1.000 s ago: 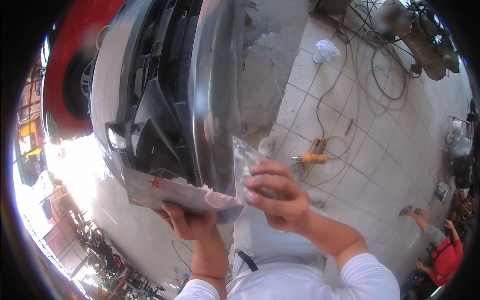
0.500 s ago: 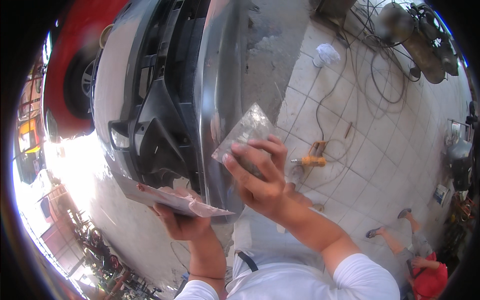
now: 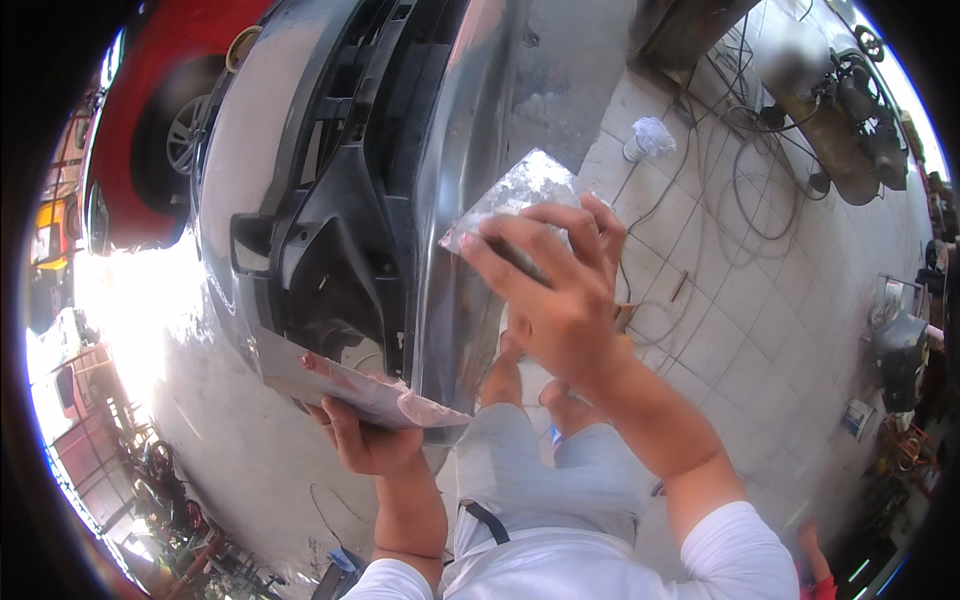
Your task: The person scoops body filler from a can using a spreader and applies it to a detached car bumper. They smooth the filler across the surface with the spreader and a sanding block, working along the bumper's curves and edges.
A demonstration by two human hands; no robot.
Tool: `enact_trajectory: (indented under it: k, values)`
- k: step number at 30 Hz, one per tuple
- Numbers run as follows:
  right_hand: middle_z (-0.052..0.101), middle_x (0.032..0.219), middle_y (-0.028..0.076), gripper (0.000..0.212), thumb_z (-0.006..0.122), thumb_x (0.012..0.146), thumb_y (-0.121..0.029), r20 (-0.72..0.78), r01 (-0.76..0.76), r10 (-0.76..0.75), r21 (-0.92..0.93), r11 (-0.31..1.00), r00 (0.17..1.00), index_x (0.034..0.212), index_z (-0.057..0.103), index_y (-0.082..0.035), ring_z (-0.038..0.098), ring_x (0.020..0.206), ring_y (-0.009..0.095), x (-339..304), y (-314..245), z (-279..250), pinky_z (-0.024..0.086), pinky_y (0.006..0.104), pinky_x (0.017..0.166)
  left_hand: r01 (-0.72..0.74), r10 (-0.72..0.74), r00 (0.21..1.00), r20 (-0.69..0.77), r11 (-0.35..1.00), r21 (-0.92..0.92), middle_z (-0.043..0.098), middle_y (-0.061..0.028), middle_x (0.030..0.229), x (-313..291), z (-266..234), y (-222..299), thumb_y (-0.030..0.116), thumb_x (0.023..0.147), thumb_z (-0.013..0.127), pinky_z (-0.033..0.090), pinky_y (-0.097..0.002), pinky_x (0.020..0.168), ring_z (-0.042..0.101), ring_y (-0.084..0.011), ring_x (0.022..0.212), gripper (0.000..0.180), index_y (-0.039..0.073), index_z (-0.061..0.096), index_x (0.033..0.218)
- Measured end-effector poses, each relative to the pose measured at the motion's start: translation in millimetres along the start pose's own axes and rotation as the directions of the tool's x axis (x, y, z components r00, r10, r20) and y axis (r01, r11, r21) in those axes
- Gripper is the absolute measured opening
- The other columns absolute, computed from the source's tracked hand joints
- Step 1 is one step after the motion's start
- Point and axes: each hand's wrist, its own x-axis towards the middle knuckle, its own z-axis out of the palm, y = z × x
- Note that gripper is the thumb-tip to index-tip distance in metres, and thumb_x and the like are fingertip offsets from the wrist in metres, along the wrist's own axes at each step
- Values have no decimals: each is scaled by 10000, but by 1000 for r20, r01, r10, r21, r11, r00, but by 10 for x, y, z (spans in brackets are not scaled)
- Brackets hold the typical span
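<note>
My right hand (image 3: 570,290) pinches a thin, square metal putty spreader (image 3: 520,190), fingers bent over its near edge and thumb side hidden. The spreader's face is smeared and shiny. It hovers above the side of a grey car bumper (image 3: 450,230); whether it touches cannot be told. Lower left, my left hand (image 3: 372,445) grips a flat mixing board (image 3: 325,378) from below. Pinkish putty (image 3: 432,407) lies along the board's near right edge. Black openings and grille parts (image 3: 340,260) fill the bumper's middle, and dull pinkish patches mark its painted surface.
A red car (image 3: 150,100) stands at the far left. On the tiled floor (image 3: 740,330) at right lie hoses and cables (image 3: 745,225), a white wad (image 3: 652,138) and a compressor (image 3: 830,140). Someone's red sleeve (image 3: 822,588) shows at the lower right.
My right hand has lifted the spreader up and to the right, away from the board. The view has shifted, and a yellow tool on the floor is now mostly hidden behind my right arm.
</note>
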Motion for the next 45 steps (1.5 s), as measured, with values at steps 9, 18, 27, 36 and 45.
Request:
enact_trajectory:
  k: [9,18,27,36,45]
  values:
    - [696,1269,56,377,766,807,-14,175,-183,133,311,933,976,1164,801,-129,640,1150,254,-460,-290,-1163,425,512,1084,64,-24,990,138,954,-292,665,-103,1332,-123,528,873,193,1065,659,605,-406,928,674,-257,1160,459,107,518,1493]
    - [659,1269,96,601,661,738,161,227,-132,99,134,982,969,1257,753,-127,633,1217,308,-673,128,-2328,503,461,1035,369,-132,846,516,844,-389,694,-90,1208,-737,1575,1921,122,1064,667,500,-290,959,642,-160,1092,306,27,598,1347]
    - [682,1163,55,543,715,697,35,223,1,25,-114,993,975,1196,791,-166,632,1132,309,537,571,-2367,456,469,999,-192,214,766,606,976,-102,763,-155,999,-134,2729,2001,71,1028,691,531,-277,839,696,-146,901,222,-48,669,1214]
    - [417,1481,179,850,682,690,256,197,-15,-64,378,926,978,1383,552,-219,586,1274,364,2497,1561,-1663,520,525,1077,729,-449,661,601,574,-372,659,-99,1332,1429,4317,1885,159,1044,706,518,-360,1028,643,-200,1182,429,21,546,1418]
    - [612,1324,36,614,751,754,53,341,23,29,-147,989,940,1267,744,-285,537,1349,299,3727,2695,-1517,343,650,1145,188,-133,810,572,981,-38,708,-133,1241,2276,5383,1679,127,1052,688,520,-315,959,675,-180,1095,374,-33,578,1372]
